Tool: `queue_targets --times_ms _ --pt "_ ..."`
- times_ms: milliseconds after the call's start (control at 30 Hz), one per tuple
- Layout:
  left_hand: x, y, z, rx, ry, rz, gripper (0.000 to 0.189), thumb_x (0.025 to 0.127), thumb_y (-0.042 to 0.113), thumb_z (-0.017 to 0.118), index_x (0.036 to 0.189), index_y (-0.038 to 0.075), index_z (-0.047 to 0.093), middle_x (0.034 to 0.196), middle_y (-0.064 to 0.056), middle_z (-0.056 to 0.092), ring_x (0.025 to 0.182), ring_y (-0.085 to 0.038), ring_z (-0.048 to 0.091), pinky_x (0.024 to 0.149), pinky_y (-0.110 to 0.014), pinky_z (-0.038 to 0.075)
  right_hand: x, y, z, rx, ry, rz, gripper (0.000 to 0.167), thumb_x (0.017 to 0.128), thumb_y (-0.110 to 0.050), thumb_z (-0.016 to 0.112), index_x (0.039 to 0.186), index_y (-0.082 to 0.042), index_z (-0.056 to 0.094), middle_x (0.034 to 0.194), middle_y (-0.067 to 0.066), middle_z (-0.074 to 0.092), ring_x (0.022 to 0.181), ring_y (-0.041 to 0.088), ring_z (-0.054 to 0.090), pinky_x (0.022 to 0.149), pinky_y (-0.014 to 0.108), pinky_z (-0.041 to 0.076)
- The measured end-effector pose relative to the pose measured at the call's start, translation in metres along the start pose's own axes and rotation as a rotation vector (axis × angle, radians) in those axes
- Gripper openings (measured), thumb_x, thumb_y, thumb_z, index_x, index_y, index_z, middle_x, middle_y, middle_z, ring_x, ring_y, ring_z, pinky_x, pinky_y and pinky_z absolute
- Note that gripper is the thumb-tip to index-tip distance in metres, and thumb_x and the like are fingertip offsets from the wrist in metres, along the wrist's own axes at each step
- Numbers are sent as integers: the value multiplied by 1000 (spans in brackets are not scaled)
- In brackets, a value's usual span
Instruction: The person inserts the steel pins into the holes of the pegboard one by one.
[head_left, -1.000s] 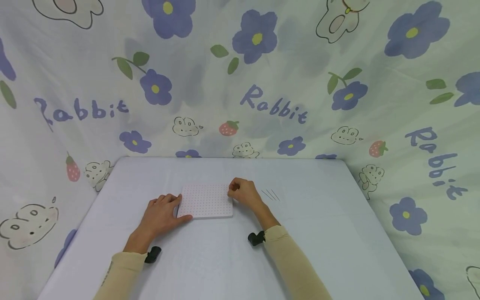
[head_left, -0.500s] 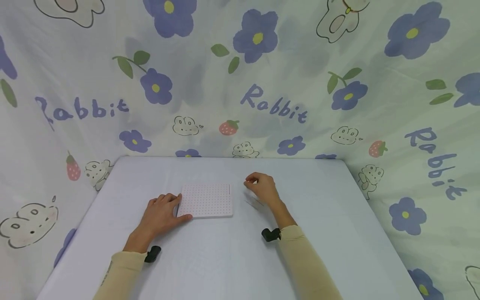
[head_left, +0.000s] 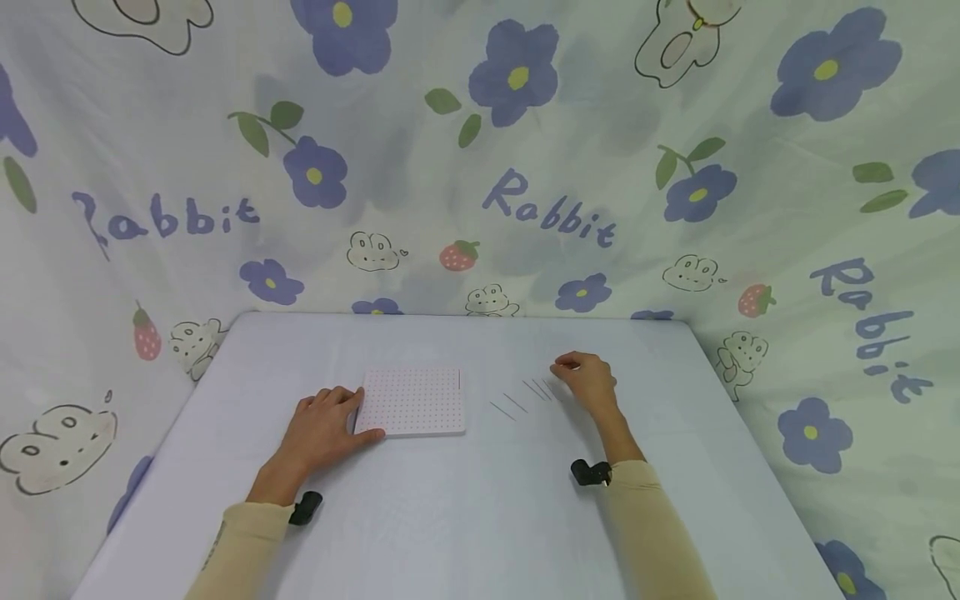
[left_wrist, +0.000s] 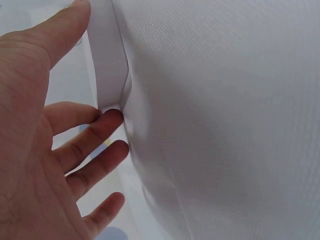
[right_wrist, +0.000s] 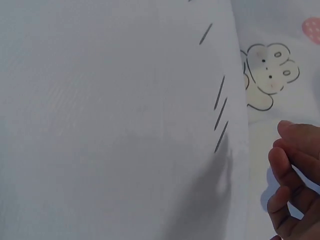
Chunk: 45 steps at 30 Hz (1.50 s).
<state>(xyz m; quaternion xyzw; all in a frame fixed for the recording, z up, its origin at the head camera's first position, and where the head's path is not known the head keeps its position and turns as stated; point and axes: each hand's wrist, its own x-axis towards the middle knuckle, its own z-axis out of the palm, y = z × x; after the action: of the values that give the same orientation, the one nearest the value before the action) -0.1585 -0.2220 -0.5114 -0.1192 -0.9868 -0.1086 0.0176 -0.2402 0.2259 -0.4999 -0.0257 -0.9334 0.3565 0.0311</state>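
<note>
My left hand (head_left: 324,429) holds a white block (head_left: 411,402) covered in a grid of small dots, its thumb at the front edge and forefinger at the left side. In the left wrist view, the fingers (left_wrist: 97,132) lie against the side of the block (left_wrist: 107,60). A thin dark needle-like stick (head_left: 459,380) stands out near the block's back right corner. My right hand (head_left: 587,382) hovers to the right, fingers loosely curled, and nothing shows between them. Just left of it, several similar sticks (head_left: 516,403) lie slanted on the white table; the right wrist view shows these sticks (right_wrist: 220,115) too.
The white-covered table (head_left: 420,533) extends all round the block. A patterned curtain (head_left: 405,167) with flowers, rabbits and strawberries hangs behind and beside it. Dark wrist cameras (head_left: 590,472) sit on both forearms, below light sleeves.
My right hand has left the block's back right corner and travelled right, past the sticks. The stick on the block and more sticks on the table now show. The left hand stays put.
</note>
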Motion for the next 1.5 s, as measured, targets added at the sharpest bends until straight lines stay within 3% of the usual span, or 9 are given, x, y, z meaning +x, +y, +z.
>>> queue_targets --times_ms 433,633,1033,1500 --pt "0 1 -1 17 11 3 93 81 68 70 143 0 54 130 -18 60 122 -39 52 101 -65 37 -10 20 -3 -81 -53 87 25 91 -36 73 107 -18 79 115 7 74 113 36 63 95 68 33" --pt "-1 1 1 20 14 5 94 81 70 69 143 1 54 129 -18 60 121 -39 52 100 -64 37 -13 22 4 -66 -85 84 21 88 -35 76 102 -19 80 116 6 74 116 35 61 98 71 27" --pt "-1 1 1 18 6 3 95 81 68 70 144 -1 53 131 -20 59 122 -41 51 101 -66 35 -13 22 9 -91 -85 69 15 87 -33 78 96 -20 80 99 -1 76 108 32 64 95 71 30" --pt "-1 3 1 12 14 0 95 81 70 69 144 0 53 130 -19 60 123 -40 51 102 -64 36 -15 22 10 -132 -91 57 15 87 -34 78 95 -21 81 99 -2 76 108 32 65 93 69 33"
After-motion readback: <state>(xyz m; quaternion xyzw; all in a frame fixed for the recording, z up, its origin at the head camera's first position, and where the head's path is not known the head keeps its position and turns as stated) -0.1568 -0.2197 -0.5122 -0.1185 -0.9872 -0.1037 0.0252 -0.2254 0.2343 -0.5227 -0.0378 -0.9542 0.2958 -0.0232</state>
